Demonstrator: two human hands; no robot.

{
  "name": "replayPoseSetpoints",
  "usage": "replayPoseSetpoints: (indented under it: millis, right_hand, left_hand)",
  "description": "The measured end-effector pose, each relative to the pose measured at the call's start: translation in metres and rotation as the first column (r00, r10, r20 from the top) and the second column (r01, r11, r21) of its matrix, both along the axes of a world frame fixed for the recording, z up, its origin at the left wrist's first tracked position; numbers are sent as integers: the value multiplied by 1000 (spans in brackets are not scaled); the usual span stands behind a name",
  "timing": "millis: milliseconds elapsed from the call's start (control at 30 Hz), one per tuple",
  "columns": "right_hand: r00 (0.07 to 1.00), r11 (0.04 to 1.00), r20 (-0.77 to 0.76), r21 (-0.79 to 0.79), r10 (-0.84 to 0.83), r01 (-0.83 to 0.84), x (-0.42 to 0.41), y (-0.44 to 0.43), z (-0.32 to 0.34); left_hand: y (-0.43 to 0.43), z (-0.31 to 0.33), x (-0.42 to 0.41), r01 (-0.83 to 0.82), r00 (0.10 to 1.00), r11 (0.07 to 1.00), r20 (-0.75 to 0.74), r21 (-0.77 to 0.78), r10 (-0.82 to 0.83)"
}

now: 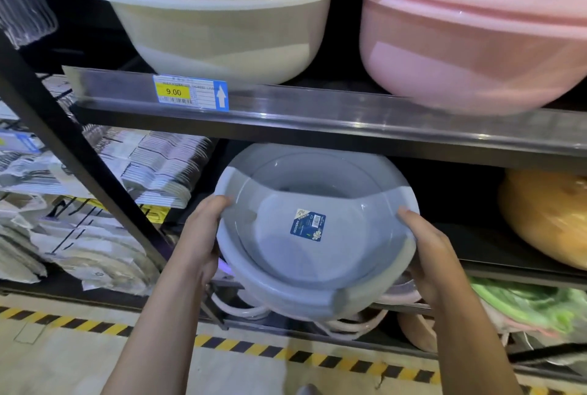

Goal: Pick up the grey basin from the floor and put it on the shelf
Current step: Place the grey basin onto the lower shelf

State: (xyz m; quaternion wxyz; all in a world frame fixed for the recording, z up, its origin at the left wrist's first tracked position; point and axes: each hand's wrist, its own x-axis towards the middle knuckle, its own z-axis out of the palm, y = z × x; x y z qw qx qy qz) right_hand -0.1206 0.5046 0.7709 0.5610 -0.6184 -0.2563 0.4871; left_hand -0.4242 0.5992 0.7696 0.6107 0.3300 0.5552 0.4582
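Dim shop aisle, dark metal shelving (317,130), pale floor (63,369); yellow-black hazard tape (317,357) along it

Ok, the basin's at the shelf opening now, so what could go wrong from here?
The round grey plastic basin is tilted, its far rim close under the upper metal shelf edge, so it may catch there. The left hand and right hand grip only its rim, so it could slip. Drifting right might bump the orange plastic basin.

Left hand (203,235) and right hand (428,254) grip the tilted grey basin (305,267) at the shelf (317,127).
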Motion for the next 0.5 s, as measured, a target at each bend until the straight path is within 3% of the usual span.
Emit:
replayPoseSetpoints:
  millis: [267,367,500]
  right_hand:
    - [983,991,139,35,123,-129,-7,-9,-5]
    - [962,975,218,107,166,-192,-6,-24,-7]
    - [929,928,247,180,277,-325,-7,-36,-7]
  left_hand:
    - [8,-4,-6,147,988,987,43,67,-150]
    - [-16,-15,-18,260,966,947,-51,190,-255]
    - [-45,-18,-30,455,890,819,-212,350,-404]
